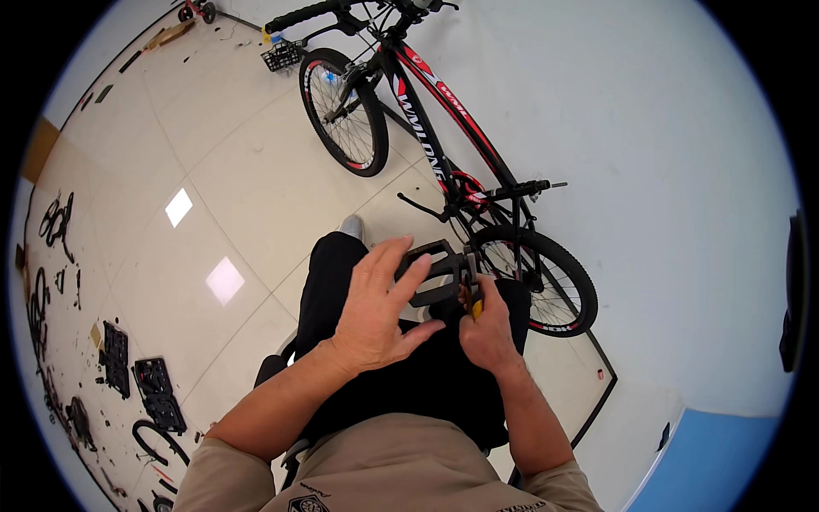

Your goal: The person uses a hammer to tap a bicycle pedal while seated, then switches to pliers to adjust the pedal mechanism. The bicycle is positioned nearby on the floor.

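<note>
A black bicycle pedal [437, 294] is in front of me, above my lap, with its open cage frame facing up. My left hand [380, 311] is spread beside it, fingers apart, the fingertips overlapping the cage; whether they press on it is hard to see. Closed around a yellow-handled tool [477, 308] is my right hand [492, 333]. The tool's dark head [469, 266] meets the pedal's right end, and its exact kind is partly hidden by my fingers. Beyond my knees a black and red bicycle [461, 119] leans along the white wall.
The bicycle's rear wheel [546, 286] is just past my right knee, and a crank arm [420, 207] points left. On the tiled floor at left lie an opened black tool case [158, 392], a curved black part [158, 435] and several loose bicycle parts. A black basket [280, 56] stands near the front wheel.
</note>
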Motion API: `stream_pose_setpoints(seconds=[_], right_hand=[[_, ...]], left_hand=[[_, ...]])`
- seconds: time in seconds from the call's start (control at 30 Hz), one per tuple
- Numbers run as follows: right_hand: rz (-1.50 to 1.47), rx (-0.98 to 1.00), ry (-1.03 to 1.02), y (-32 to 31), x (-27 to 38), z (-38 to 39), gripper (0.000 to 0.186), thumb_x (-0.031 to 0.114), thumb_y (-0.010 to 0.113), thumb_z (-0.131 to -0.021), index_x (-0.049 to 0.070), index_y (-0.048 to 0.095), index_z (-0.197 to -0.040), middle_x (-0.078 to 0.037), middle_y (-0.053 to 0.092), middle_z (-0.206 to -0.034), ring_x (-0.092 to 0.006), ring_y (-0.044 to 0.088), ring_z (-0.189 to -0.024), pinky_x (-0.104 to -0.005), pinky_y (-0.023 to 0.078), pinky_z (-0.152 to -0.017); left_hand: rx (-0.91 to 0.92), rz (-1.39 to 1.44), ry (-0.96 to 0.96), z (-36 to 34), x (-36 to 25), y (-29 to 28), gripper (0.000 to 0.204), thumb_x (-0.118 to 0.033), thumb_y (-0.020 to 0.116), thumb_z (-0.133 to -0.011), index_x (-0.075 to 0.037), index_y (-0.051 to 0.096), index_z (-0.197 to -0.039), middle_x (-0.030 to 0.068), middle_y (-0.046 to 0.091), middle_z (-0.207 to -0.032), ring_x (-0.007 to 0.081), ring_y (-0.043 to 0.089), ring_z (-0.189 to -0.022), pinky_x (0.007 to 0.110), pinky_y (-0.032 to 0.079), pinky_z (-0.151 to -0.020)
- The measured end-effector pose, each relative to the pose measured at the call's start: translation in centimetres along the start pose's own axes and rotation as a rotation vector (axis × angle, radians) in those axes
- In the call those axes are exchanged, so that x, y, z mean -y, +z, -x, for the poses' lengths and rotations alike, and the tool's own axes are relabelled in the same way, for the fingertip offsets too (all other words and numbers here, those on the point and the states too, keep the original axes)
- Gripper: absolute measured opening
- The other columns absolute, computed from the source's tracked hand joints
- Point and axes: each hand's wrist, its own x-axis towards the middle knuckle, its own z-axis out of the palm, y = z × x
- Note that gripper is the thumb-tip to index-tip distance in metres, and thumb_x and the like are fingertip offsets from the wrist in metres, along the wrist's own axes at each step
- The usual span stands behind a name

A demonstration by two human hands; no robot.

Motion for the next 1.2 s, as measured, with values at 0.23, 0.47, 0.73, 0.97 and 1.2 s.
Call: stream_pose_setpoints(seconds=[0.23, 0.47, 0.73, 0.97, 1.2], right_hand=[[-0.025, 0.053, -0.037, 0.7, -0.1, 0.8, 0.050, -0.012, 0.054, -0.076, -0.003, 0.050, -0.126, -0.018, 0.062, -0.107, -0.0323, 0.063, -0.102, -0.0380, 0.049, -0.095], [-0.006, 0.026, -0.006, 0.9, -0.2, 0.6, 0.050, -0.012, 0.054, -0.077, -0.004, 0.050, -0.126, -0.019, 0.062, -0.107, -0.0328, 0.064, -0.103, -0.0380, 0.049, -0.095], [0.044, 0.058, -0.139, 0.9, 0.4, 0.9, 0.052, -0.013, 0.053, -0.075, -0.004, 0.050, -0.126, -0.020, 0.061, -0.106, -0.0353, 0.063, -0.099, -0.0391, 0.050, -0.090], [0.086, 0.092, -0.239, 0.9, 0.7, 0.6, 0.054, -0.014, 0.054, -0.073, -0.003, 0.049, -0.126, -0.022, 0.057, -0.109, -0.0376, 0.061, -0.096, -0.0402, 0.050, -0.085], [0.072, 0.087, -0.246, 0.4, 1.0, 0.6, 0.054, -0.014, 0.053, -0.073, -0.004, 0.050, -0.126, -0.020, 0.060, -0.105, -0.0352, 0.062, -0.096, -0.0386, 0.050, -0.088]], left_hand=[[-0.042, 1.231, -1.226, 0.0, 3.3, 1.1, 0.058, -0.030, 0.051, -0.105, -0.007, 0.030, -0.155, 0.0108, 0.068, -0.104, 0.0143, 0.064, -0.070, 0.025, 0.051, -0.066], [-0.088, 0.254, -0.191, 1.1, 3.2, 0.8, 0.076, -0.037, 0.076, -0.088, -0.003, 0.042, -0.147, 0.0146, 0.057, -0.131, 0.0282, 0.059, -0.112, 0.039, 0.049, -0.095], [0.023, 1.030, -0.798, 0.5, 1.8, 1.2, 0.034, -0.014, 0.064, -0.099, 0.001, 0.056, -0.129, 0.0060, 0.067, -0.103, 0.0124, 0.065, -0.082, 0.027, 0.056, -0.074], [0.219, 1.849, -1.334, 0.3, 2.7, 0.4, 0.023, -0.024, 0.061, -0.101, -0.005, 0.062, -0.114, 0.0077, 0.069, -0.089, 0.0171, 0.066, -0.061, 0.029, 0.051, -0.042], [0.074, 1.478, -1.087, 0.2, 2.0, 0.9, 0.026, -0.020, 0.063, -0.099, -0.003, 0.061, -0.118, 0.0085, 0.071, -0.092, 0.0137, 0.067, -0.068, 0.027, 0.055, -0.055]])
